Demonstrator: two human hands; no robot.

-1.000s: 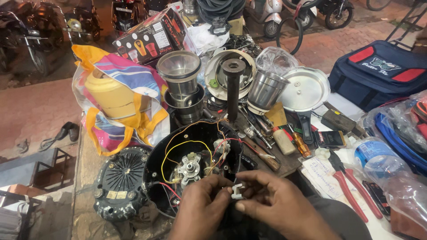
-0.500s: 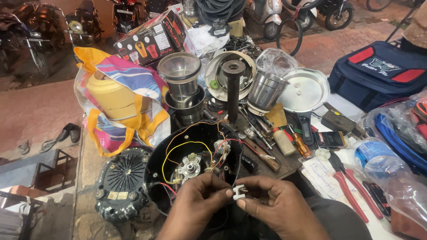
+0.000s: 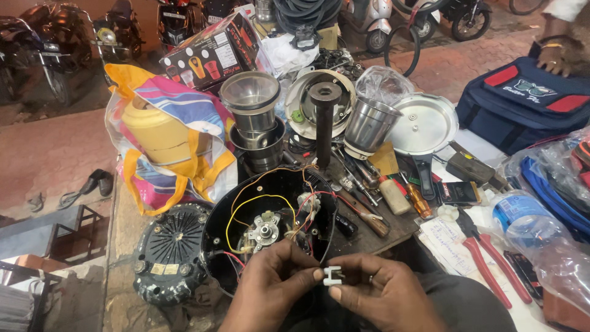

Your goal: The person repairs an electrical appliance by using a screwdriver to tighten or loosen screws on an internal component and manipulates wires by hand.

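Observation:
An opened black mixer base (image 3: 270, 215) lies upside down in front of me, its motor hub (image 3: 265, 232) and yellow and red wires exposed. Just below its rim, my left hand (image 3: 270, 289) and my right hand (image 3: 384, 298) meet and pinch a small white plastic switch part (image 3: 332, 276) between their fingertips. Thin wires run from the base toward my left fingers. The black bottom cover (image 3: 169, 252) of the mixer rests to the left of the base.
Steel mixer jars (image 3: 252, 117), a round steel lid (image 3: 424, 126), screwdrivers (image 3: 393, 190) and red-handled pliers (image 3: 491, 258) crowd the bench. A colourful bag (image 3: 166, 141) stands at left, a blue bag (image 3: 522, 101) and plastic bottle (image 3: 522, 218) at right. Another person's hand (image 3: 553, 52) rests far right.
My hands shifted slightly lower and apart, turning the white part so it shows between the fingertips. The camera tilted a little.

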